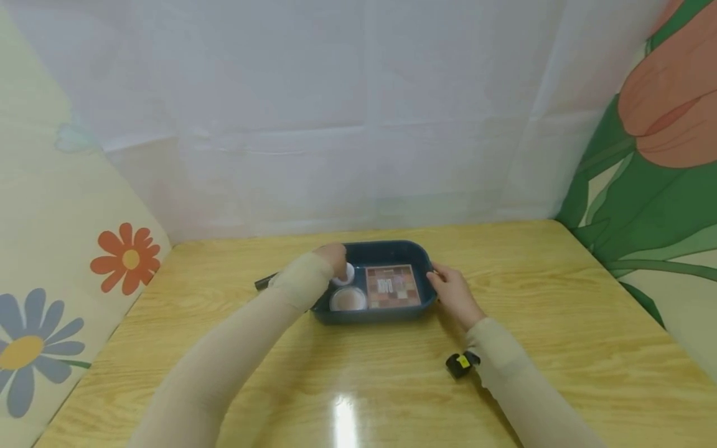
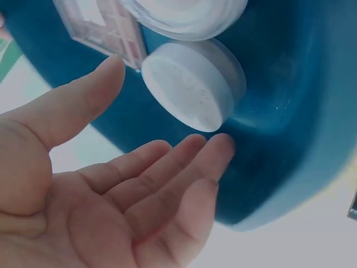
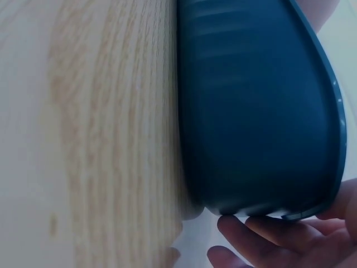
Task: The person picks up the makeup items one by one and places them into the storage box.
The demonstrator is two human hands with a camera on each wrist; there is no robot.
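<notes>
A dark blue tray stands on the wooden table. Inside it, on the left, is a small white round jar, its flat white face toward my left hand. The left thumb and fingers are spread apart beside that jar, with a gap visible in the left wrist view. In front of it lies a larger clear-rimmed round container. A square palette-like box with a brown and pink checkered cover fills the tray's right part. My right hand grips the tray's right end, thumb over the rim and fingers against the outer wall.
Left of the tray, a black slim object shows partly behind the left wrist. A black device with a yellow mark sits at the right wrist. White cloth hangs behind the table, with flower-printed cloth at both sides.
</notes>
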